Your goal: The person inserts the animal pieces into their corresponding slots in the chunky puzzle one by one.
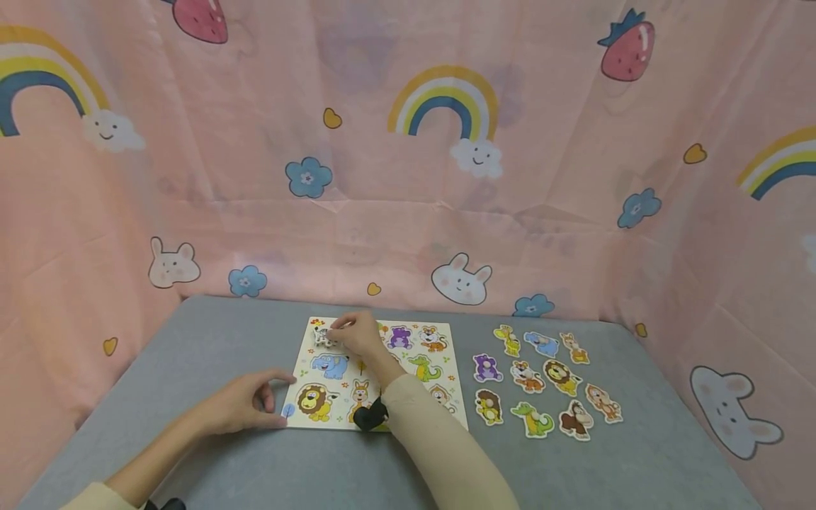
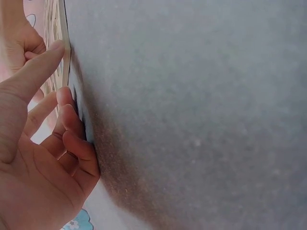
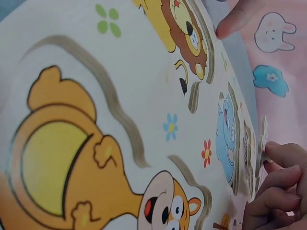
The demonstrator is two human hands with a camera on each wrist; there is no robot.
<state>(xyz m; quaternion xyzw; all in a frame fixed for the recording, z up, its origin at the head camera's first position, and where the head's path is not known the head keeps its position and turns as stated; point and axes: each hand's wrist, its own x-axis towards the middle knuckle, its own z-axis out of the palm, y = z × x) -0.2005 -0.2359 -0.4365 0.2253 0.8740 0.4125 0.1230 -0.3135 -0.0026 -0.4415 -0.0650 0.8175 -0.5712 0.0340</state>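
Gray table: right hand pinches zebra piece at puzzle board's far left; relaxed left hand touches edge; ten animal pieces unplaced, right.

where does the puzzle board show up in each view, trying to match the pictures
Head: the puzzle board lies on the table, below the picture's middle.
Left wrist: the puzzle board is a thin strip at upper left, seen nearly edge-on.
Right wrist: the puzzle board fills most of the left and middle, close up.
Shared landmark: the right hand, at far upper left in left wrist, lower right in right wrist.
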